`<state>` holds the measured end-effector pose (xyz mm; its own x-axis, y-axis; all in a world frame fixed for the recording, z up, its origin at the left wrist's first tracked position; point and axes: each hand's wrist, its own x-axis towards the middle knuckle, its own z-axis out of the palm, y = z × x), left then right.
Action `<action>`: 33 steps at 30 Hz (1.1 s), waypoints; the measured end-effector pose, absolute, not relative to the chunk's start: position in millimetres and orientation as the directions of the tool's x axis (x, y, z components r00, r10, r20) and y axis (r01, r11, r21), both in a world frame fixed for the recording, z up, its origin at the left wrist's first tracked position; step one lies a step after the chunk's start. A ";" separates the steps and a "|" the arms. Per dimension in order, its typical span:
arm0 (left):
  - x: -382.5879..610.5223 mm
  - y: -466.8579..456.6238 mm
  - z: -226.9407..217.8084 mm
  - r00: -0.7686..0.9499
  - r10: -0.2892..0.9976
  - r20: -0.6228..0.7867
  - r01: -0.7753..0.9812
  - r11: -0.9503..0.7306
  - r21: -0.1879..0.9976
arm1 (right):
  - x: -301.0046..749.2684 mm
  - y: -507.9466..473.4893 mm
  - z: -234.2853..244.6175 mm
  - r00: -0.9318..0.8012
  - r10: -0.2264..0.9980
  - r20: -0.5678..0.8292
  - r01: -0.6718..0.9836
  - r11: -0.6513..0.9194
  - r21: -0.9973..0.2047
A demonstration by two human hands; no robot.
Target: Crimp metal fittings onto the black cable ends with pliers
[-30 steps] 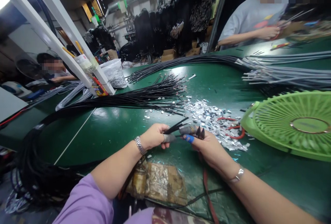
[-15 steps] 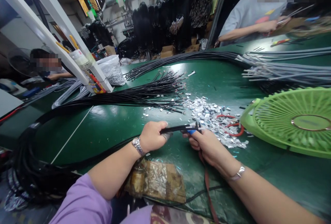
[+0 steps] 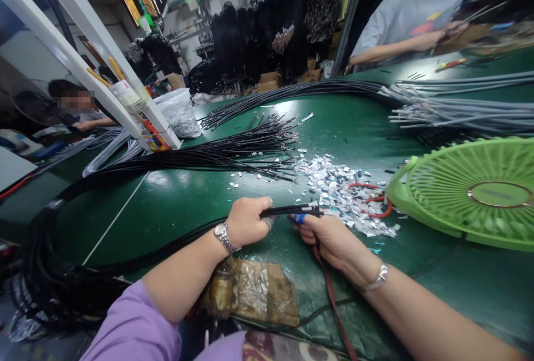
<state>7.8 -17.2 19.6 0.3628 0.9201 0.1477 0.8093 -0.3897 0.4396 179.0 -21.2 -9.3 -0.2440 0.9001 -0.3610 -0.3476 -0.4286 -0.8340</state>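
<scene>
The left hand was closed in a fist around a thin black cable, thumb on top. The cable's end projected past the fingers toward the right hand. The right-hand fingers were curled shut and pinched the cable near its tip; one fingertip wore a blue cover. Whether a small tool also sat in that grip could not be told.

Behind the left fingers the cable ran off across the green table.

Assessment: the cable appears light, limp over its length and smooth-jacketed, so liable to slip. It is best gripped close to the end, where a short stretch holds straight.

Just beyond the right fingers lay a heap of foil scraps with a red-handled tool among them. A green fan lay further out.
</scene>
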 end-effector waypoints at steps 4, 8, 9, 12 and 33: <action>7.9 -17.7 19.8 0.350 0.929 0.119 0.817 -0.365 0.446 | 179.5 -25.0 -10.5 -0.262 0.908 -0.327 -0.261 -0.393 -0.882; 6.1 -13.2 17.9 0.314 0.941 0.130 0.805 -0.336 0.489 | 173.4 -33.8 -12.6 -0.395 0.895 -0.206 -0.036 -0.239 -0.970; 5.3 -11.4 16.8 0.298 0.945 0.135 0.792 -0.324 0.518 | 172.0 -35.2 -13.0 -0.437 0.885 -0.160 0.020 -0.168 -0.985; 2.7 -5.6 13.0 0.247 0.962 0.117 0.707 -0.261 0.658 | 173.8 -34.3 -13.3 -0.404 0.914 -0.033 0.175 0.042 -0.984; 10.8 -8.9 14.8 0.367 0.854 -0.368 0.358 0.235 0.903 | 183.6 -21.3 -13.9 -0.129 0.992 -0.011 -0.063 -0.019 -0.998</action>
